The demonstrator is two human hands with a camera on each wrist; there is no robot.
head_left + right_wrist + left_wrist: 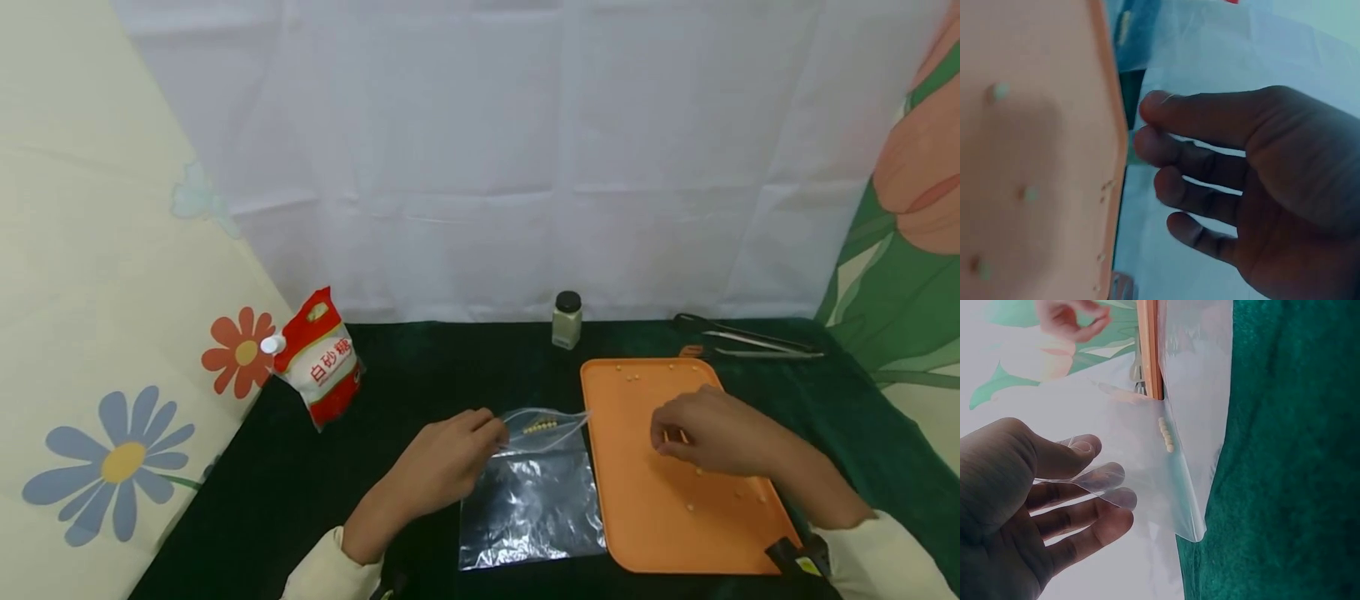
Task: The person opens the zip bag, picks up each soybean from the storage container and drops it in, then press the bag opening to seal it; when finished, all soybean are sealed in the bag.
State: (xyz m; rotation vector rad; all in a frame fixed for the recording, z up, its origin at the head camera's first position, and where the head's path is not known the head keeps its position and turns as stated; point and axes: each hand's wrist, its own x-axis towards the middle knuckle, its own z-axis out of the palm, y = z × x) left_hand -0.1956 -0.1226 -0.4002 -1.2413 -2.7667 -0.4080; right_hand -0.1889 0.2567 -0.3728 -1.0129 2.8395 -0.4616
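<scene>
My left hand [453, 454] pinches the rim of a clear zip bag [532, 508] at its upper left, between thumb and fingers. The bag lies on the dark green cloth with its mouth gaping. Several small round pale-yellow beans [540, 426] sit in a row inside, also seen through the film in the left wrist view. Above the orange tray [637, 537] hovers my right hand [712, 429], fingers loosely bent. In the right wrist view its thumb and index fingertips are close together, with nothing visible between them. Loose beans [691, 507] are scattered on the tray.
A red and white sugar bag [326, 367] with a white cap stands at the left. At the back is a small jar [567, 321] with a black lid. Black-handled tongs [750, 340] lie behind the tray on the right. A white cloth [487, 167] hangs behind.
</scene>
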